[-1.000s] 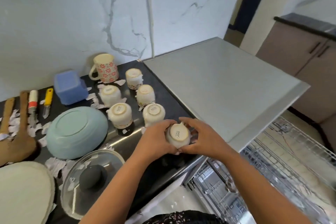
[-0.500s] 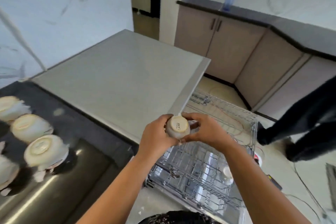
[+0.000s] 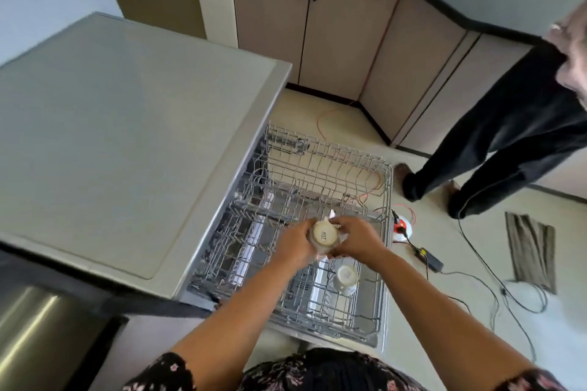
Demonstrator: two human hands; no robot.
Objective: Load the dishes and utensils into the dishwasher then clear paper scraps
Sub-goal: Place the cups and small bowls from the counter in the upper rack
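The left hand (image 3: 293, 243) and right hand (image 3: 355, 240) together grip an upturned cream cup (image 3: 324, 233) above the pulled-out dishwasher rack (image 3: 330, 144), where another cup (image 3: 346, 278) sits. A grey tabletop (image 3: 127, 136) adjoins the rack, with beige cabinets (image 3: 317, 35) beyond the pale floor (image 3: 444, 311).

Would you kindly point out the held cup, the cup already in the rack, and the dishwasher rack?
held cup (image 3: 324, 233): head view, its upturned base.
cup in the rack (image 3: 346, 278): head view, its base.
dishwasher rack (image 3: 317, 152): head view, its far wire wall.
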